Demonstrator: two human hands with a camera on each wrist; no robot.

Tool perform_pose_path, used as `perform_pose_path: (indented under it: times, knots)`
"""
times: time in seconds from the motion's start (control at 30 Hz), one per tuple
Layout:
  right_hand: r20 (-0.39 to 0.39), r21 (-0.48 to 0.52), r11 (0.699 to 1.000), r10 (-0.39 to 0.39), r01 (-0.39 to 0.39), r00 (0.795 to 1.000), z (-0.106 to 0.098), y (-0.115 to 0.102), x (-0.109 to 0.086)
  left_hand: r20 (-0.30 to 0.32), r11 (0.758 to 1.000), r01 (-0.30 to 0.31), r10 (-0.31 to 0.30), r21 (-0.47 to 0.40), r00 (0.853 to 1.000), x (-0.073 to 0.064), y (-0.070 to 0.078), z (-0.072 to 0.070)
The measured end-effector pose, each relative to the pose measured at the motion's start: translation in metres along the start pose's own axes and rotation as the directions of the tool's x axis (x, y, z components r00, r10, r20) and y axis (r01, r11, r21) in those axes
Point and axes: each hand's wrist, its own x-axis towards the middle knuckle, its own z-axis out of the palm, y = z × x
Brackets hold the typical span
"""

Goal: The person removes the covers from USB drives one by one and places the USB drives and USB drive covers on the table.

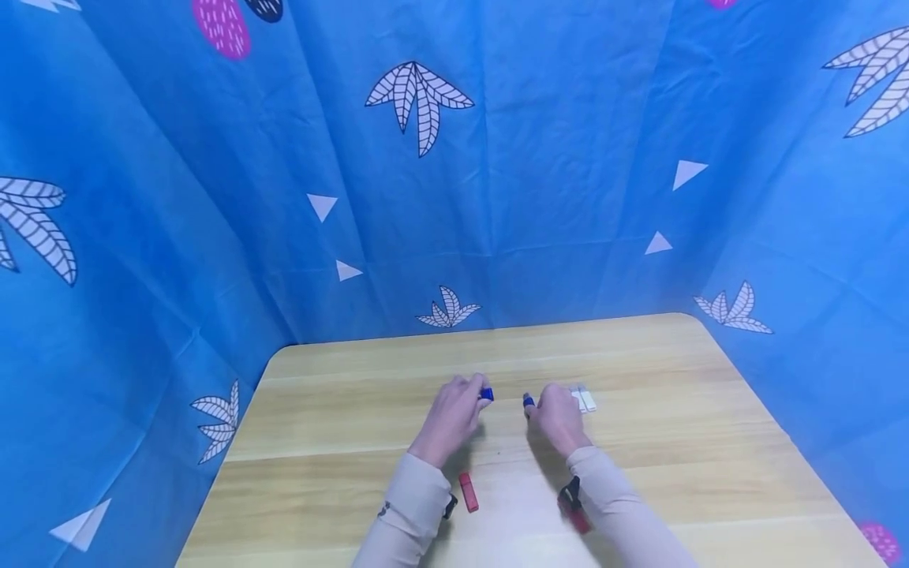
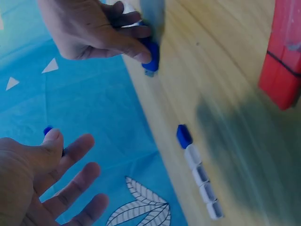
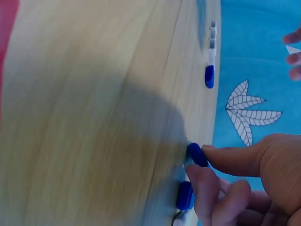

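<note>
My right hand pinches a blue USB stick between thumb and fingers, its metal plug bare and pointing to the left hand. Between the thumb and forefinger of my left hand is a small blue piece, mostly hidden; the other fingers are spread. On the table near the left hand lies a row made of a blue block and several white pieces. Below the right hand, another blue block lies with a white piece beside it.
A red oblong block lies on the wooden table near the left wrist. Another red thing shows by the right wrist, partly hidden. White pieces lie just right of the right hand. A blue curtain hangs behind the table.
</note>
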Motion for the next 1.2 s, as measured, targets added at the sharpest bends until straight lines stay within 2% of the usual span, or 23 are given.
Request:
perform_pose_path:
  times: [0.17, 0.23, 0.47, 0.67, 0.87, 0.97, 1.2]
  knots:
    - [-0.034, -0.085, 0.996, 0.009, -0.012, 0.999, -0.005, 0.005, 0.005, 0.007, 0.999, -0.022, 0.022, 0.024, 1.000, 0.009, -0.004, 0.013]
    - [-0.041, -0.104, 0.994, 0.008, -0.013, 0.999, -0.007, 0.006, 0.006, 0.002, 1.000, -0.011, 0.011, 0.019, 1.000, 0.014, -0.006, 0.018]
    - [-0.023, -0.104, 0.994, 0.023, -0.025, 0.999, -0.010, 0.007, 0.007, 0.006, 0.999, 0.010, -0.010, 0.035, 1.000, 0.032, -0.015, 0.035]
    - [-0.027, -0.081, 0.997, 0.013, -0.015, 1.000, -0.018, 0.001, 0.004, 0.055, 0.996, 0.035, -0.040, 0.085, 0.998, 0.046, -0.025, 0.050]
    - [-0.059, -0.014, 0.999, -0.037, 0.036, 0.998, -0.042, -0.006, -0.005, 0.125, 0.986, 0.075, -0.094, 0.146, 0.988, 0.046, -0.030, 0.060]
    - [-0.057, 0.021, 0.998, -0.056, 0.057, 0.997, -0.059, -0.010, -0.012, 0.128, 0.983, 0.078, -0.100, 0.163, 0.987, 0.045, -0.033, 0.063]
    - [-0.041, 0.049, 0.993, -0.107, 0.109, 0.993, -0.093, -0.015, -0.033, 0.111, 0.986, 0.103, -0.119, 0.134, 0.987, 0.043, -0.034, 0.064]
